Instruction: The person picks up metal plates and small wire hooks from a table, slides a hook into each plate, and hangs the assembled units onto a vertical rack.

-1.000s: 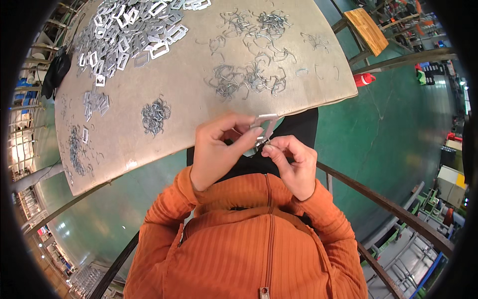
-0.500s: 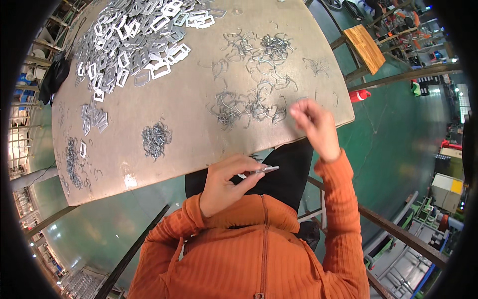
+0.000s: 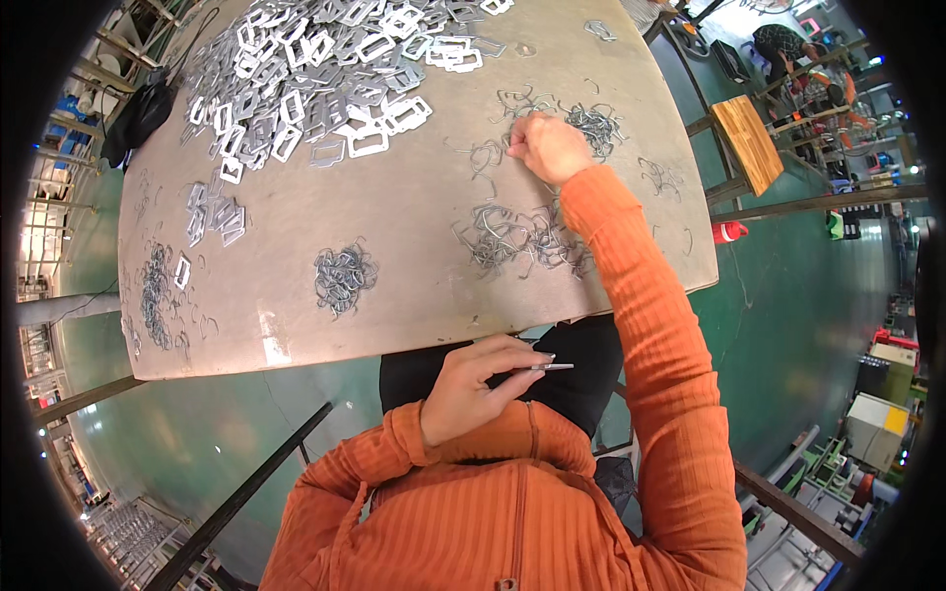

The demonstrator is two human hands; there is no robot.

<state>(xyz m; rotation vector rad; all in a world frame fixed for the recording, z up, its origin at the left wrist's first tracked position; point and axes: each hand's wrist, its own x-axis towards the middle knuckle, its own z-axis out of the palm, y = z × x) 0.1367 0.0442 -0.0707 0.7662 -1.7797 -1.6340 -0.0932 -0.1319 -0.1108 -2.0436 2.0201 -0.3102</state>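
Note:
Close to my body, just off the table's front edge, my left hand [image 3: 471, 386] is closed on a flat metal plate [image 3: 558, 366], seen nearly edge-on between thumb and fingers. Across the table my right hand [image 3: 552, 150] reaches in with its fingertips pinched together at the left side of a loose pile of bent wire pieces [image 3: 597, 130]. Whatever lies between those fingertips is too small to make out. Nearer me, below that forearm, spreads another tangle of bent wire pieces [image 3: 512, 236].
A big heap of flat rectangular metal frames [image 3: 370, 46] covers the far left of the table [image 3: 414, 286]. A compact wire cluster [image 3: 345, 279] lies front left, with a smaller group of frames [image 3: 233, 219] behind it. A wooden stool [image 3: 746, 144] stands beyond the right edge.
My right hand has moved forward and left, from above the near wire tangle to the far pile. The left hand still holds the plate. The view has shifted slightly.

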